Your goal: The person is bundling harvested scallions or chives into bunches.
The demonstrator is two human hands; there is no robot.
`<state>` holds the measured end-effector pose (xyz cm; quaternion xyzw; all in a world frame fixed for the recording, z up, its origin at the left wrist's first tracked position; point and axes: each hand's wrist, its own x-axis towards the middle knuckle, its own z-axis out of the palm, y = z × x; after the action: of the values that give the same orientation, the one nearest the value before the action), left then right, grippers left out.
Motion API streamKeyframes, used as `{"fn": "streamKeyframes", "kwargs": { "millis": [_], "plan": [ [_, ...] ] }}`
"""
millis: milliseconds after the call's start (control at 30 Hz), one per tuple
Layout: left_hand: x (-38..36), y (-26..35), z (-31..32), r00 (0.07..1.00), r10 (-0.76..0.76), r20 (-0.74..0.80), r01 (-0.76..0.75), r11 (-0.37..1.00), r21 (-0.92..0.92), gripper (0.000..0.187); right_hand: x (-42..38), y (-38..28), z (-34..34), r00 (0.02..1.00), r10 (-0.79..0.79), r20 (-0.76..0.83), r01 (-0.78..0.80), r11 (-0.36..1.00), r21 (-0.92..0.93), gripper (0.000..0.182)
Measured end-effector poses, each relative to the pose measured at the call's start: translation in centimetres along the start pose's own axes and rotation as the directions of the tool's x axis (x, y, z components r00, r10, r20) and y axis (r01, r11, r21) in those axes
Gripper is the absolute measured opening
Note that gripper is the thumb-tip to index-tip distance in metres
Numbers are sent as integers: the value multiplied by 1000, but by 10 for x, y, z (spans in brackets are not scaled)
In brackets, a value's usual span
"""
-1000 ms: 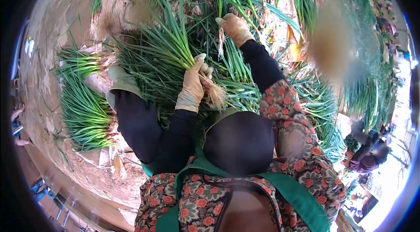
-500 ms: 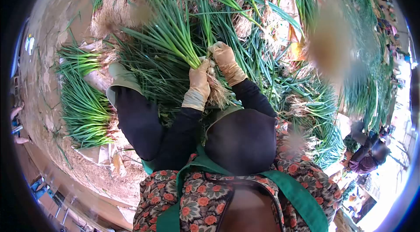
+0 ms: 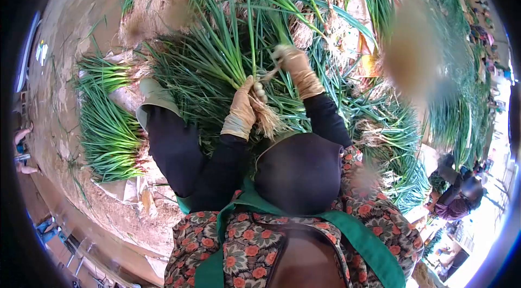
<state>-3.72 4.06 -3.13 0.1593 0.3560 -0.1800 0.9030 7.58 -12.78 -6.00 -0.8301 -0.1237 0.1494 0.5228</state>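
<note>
My left hand (image 3: 243, 108), in a tan glove, is closed round the base of a bunch of green onions (image 3: 230, 65). The bunch's leaves point up and away, while its white bulbs (image 3: 260, 92) and pale roots (image 3: 267, 118) show at the right of this hand. To the upper right, my right hand (image 3: 294, 65), gloved too, has its fingers bent together at the end of a thin pale strand (image 3: 269, 74) that runs toward the bulbs; its fingertips are somewhat blurred. Beneath both hands lies a heap of loose green onions (image 3: 190, 90).
Tied-looking bundles (image 3: 108, 138) lie on the ground at the left. More onions with roots (image 3: 380, 130) are at the right, and others stand along the far side. A person (image 3: 461, 195) sits at the far right. My covered knees (image 3: 298, 174) are close below my hands.
My right hand has moved right, away from the bulbs, drawing the thin strand out. My left hand has stayed on the bunch, shifting slightly down and left.
</note>
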Motion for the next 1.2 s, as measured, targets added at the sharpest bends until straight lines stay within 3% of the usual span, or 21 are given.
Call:
{"fn": "streamKeyframes", "kwargs": {
  "millis": [67, 133, 167, 200, 267, 333, 400, 467, 533, 600, 633, 667, 700, 733, 800, 867, 900, 1000, 1067, 1133, 1200],
  "plan": [
    [2, 3, -6, 989, -51, 138, 60, 996, -63, 23, -17, 2, -22, 880, 407, -245, -348, 903, 251, 23],
    [-2, 2, -1, 972, -98, 214, 110, 993, -42, 23, -25, 25, -21, 990, 141, -8, -140, 987, 81, 29],
    [1, -1, -2, 949, -146, 279, 164, 986, -43, 23, -26, 2, -19, 966, 220, 136, -202, 970, -134, 35],
    [4, -4, -3, 951, -165, 263, 177, 984, -25, 23, -31, -22, -11, 900, 390, 194, -426, 879, 214, 40],
    [6, -8, -5, 955, -190, 226, 193, 981, 8, 24, -25, -34, 10, 746, 505, 433, -666, 567, 486, 37],
    [4, -7, -5, 964, -205, 168, 203, 979, 34, 24, -21, -6, 37, 897, 306, 319, -434, 749, 501, 33],
    [-4, -4, 3, 972, -199, 125, 198, 980, 21, 23, -8, 26, 52, 994, 62, 89, -68, 995, 69, 34],
    [2, -2, -6, 886, -291, 362, 395, 882, -258, 32, -15, -11, 31, 959, 245, -139, -272, 934, -232, 39],
    [-16, -4, 21, 965, -119, 235, 175, 957, -231, 32, -23, 2, 2, 936, 342, 85, -308, 911, -273, 44],
    [-19, 1, 29, 966, -115, 233, 181, 941, -285, 30, -35, -17, -16, 835, 397, 380, -60, 753, -656, 50],
    [-19, 2, 30, 966, -115, 233, 186, 932, -312, 29, -40, -45, -33, 803, 433, 409, -114, 786, -608, 55],
    [-11, 3, 25, 955, -112, 273, 186, 947, -262, 29, -31, -52, -44, 892, 361, 271, -134, 786, -604, 51],
    [0, 3, 14, 944, -109, 312, 181, 960, -213, 29, -25, -30, -60, 979, 192, -63, -196, 834, -516, 42],
    [5, 2, 8, 932, -106, 347, 172, 971, -164, 30, -16, -19, -81, 931, -97, -351, -95, 866, -491, 34],
    [-1, 0, 13, 952, -78, 296, 110, 990, -93, 28, -6, -40, -113, 791, 50, -610, -357, 847, -395, 32],
    [-3, -2, 21, 968, -14, 249, 9, 1000, 20, 26, 12, 28, -131, 890, 171, -423, -444, 541, -715, 30],
    [-4, 1, 24, 999, -37, 18, 36, 997, 62, 25, 4, 15, -123, 909, 139, -392, -376, 679, -631, 30],
    [-5, -4, 30, 994, -37, 102, 32, 998, 45, 25, -44, -40, -63, 937, -197, -290, -10, 813, -582, 28],
    [12, -12, 15, 995, 6, 104, -24, 985, 173, 22, -75, -77, -24, 999, 14, -46, -42, 715, -698, 26],
    [12, -9, 10, 991, -39, 125, -14, 918, 396, 16, -99, -88, -9, 975, 136, 175, -26, 854, -520, 33],
    [14, -17, 8, 988, 73, 137, -125, 896, 427, 13, -109, -30, -5, 958, 68, 278, -24, 987, -159, 41]
  ]
}}
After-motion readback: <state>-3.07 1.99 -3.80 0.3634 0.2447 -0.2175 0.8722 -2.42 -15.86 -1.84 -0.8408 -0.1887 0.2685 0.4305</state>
